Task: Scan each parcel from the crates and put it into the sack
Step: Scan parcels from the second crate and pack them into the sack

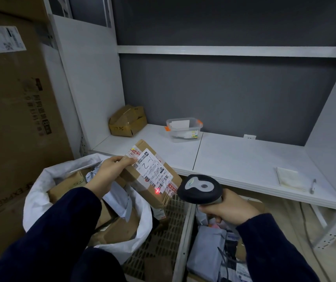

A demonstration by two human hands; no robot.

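**Parcel being held under the scanner beam**

The white sack (40, 192) is standing open at the lower left, holding several brown cartons and a grey mailer. Beside it, a mesh crate (163, 237) is showing mostly bare floor, and the next crate to the right is holding grey mailer bags (205, 251).

The left hand (110, 171) is gripping the cardboard parcel (152, 180) by its far-left end, thumb on top and fingers curled under. The parcel is hanging in the air above the sack's right rim and the mesh crate, label facing up. Its long axis is running from far-left to near-right, with the near end tilting down.

The right hand (230, 208) is wrapping its fingers round the handle of the barcode scanner (199, 188), which is aiming left and casting 1 red dot (157, 191) on the label's near edge.

The front edge of the white shelf (244, 159) is lying just beyond the parcel, and the sack's mouth is gaping just below and to its left
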